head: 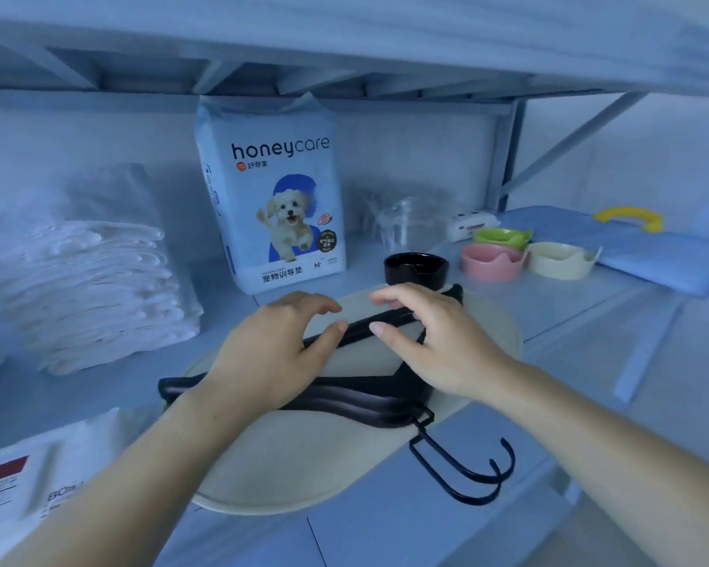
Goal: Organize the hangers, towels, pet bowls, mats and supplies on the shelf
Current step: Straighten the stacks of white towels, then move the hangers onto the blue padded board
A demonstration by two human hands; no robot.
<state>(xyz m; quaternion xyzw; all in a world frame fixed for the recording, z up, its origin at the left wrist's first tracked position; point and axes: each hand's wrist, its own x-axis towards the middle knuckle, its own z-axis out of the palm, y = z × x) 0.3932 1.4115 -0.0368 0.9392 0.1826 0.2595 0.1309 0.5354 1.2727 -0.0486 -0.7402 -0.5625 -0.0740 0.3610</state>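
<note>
we look down at a pale shelf (569,304) under a second shelf board. a bundle of black hangers (357,396) lies flat on a round cream mat (287,464), which sits at the front of the shelf; the hooks (467,472) stick out past the mat's right edge toward us.

left hand (271,354): palm down over the left half of the bundle, fingers curled and slightly spread, thumb tip touching the upper bar of the hangers. right hand (439,341): palm down over the right half, fingers spread and bent, thumb tip close to the same bar, fingertips over the far end. neither hand is closed around the hangers; both rest on or just above them. we cannot tell how many hangers are in the bundle.

behind the mat, touching or just beside its far edge, stands a black pet bowl (416,270). to its right: a pink bowl (492,261), a green bowl (502,238) behind it, and a cream bowl (561,259) beside them. a blue folded mat (651,255) lies at the far right with a yellow handle-shaped item (629,218) on it.

a honeycare pet pad pack (273,194) stands upright at the back centre. a stack of white towels (91,296) lies at the left. a clear plastic container (406,223) is behind the black bowl. a white printed package (13,489) is at the near left, blurred.
</note>
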